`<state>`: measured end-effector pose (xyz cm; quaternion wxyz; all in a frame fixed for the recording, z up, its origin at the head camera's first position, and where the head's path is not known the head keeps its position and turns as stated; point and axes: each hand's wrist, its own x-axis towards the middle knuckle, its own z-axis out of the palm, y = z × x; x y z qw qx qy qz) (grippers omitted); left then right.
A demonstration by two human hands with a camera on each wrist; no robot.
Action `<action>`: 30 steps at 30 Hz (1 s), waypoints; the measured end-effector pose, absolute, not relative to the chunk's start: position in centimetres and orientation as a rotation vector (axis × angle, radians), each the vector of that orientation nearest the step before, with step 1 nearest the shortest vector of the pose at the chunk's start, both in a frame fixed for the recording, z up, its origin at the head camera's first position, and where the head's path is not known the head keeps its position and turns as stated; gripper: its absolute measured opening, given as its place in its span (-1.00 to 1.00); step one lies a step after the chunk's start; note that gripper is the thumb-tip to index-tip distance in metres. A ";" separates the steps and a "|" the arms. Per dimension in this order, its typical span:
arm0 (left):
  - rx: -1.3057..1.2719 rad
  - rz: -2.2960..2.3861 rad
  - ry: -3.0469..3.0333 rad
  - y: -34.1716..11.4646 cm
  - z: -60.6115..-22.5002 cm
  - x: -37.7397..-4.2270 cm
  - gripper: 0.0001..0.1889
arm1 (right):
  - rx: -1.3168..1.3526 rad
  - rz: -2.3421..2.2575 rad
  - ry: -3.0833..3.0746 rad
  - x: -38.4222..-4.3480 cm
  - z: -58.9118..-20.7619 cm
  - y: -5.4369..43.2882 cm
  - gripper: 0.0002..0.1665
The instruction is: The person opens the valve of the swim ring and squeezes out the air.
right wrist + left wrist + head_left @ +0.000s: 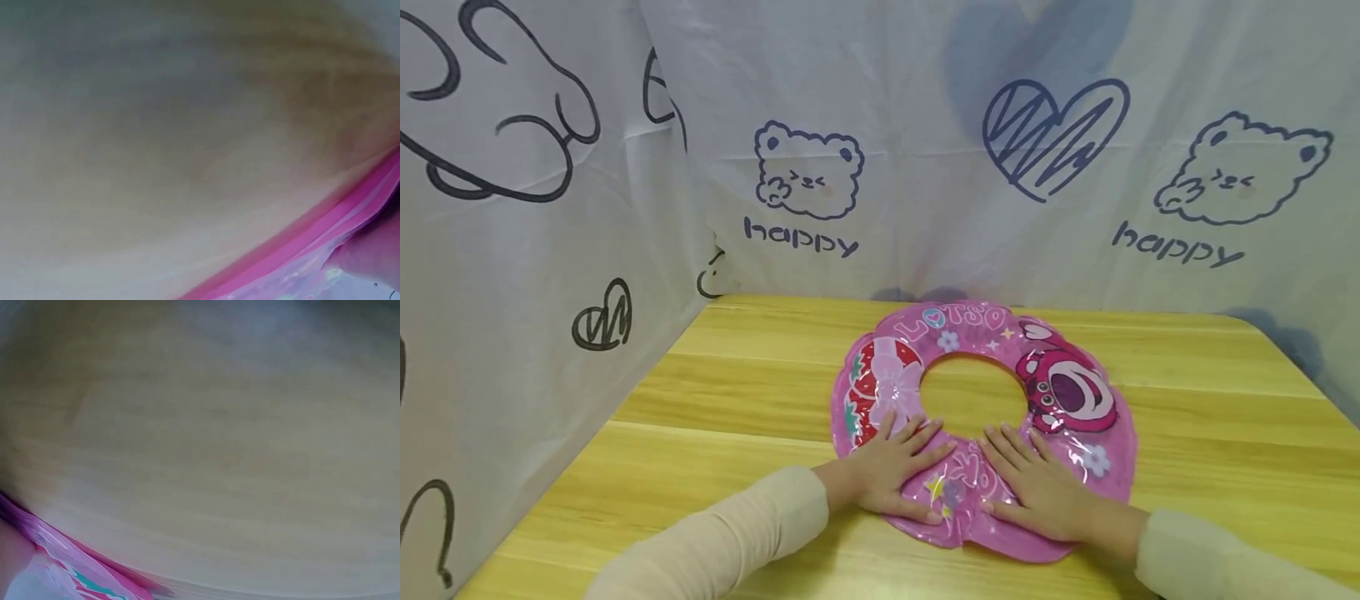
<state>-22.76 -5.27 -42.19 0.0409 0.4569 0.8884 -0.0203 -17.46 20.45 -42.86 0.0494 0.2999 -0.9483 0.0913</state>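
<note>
A pink inflatable swim ring (981, 327) lies flat on the wooden table, printed with strawberries, a bow, flowers and a pink bear's face. Its surface looks wrinkled along the outer edge. On the near left part of the ring rests my left hand (898, 467), fingers spread and straight. My right hand (1045, 487) lies palm down on the near right part, its fingers extended toward the centre hole. In the left wrist view only a strip of the ring (94, 565) and a bit of the hand show; the right wrist view likewise catches the ring's pink edge (294, 250).
The yellow wood-grain table (700, 467) extends around the ring on all sides. White cloth (917, 200) with drawn bears, hearts and the word "happy" hangs behind it, and more cloth (550, 275) hangs along the left side.
</note>
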 end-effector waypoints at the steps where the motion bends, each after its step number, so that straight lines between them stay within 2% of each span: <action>1: 1.405 -0.065 2.721 -5.2 -42.2 -22.7 -0.05 | 0.913 0.297 -2.898 -17.4 -42.8 20.6 -0.11; 7: 1.456 0.037 2.715 -5.6 -41.7 -22.9 -0.01 | 0.896 0.402 -2.875 -17.3 -41.8 22.1 -0.19; 13: 1.434 0.190 2.772 -6.6 -40.5 -24.6 -0.13 | 0.820 0.452 -2.853 -18.3 -40.1 24.0 -0.23; 18: 1.131 0.255 2.948 -8.2 -40.1 -27.1 -0.27 | 0.697 0.455 -2.859 -20.6 -39.3 26.5 -0.22; 23: 0.844 0.282 2.994 -10.2 -40.3 -28.9 -0.31 | 0.570 0.466 -2.930 -22.7 -39.6 29.6 -0.20; 30: 0.698 0.221 2.945 -11.0 -40.7 -29.2 -0.32 | 0.479 0.496 -3.054 -23.9 -40.7 32.0 -0.24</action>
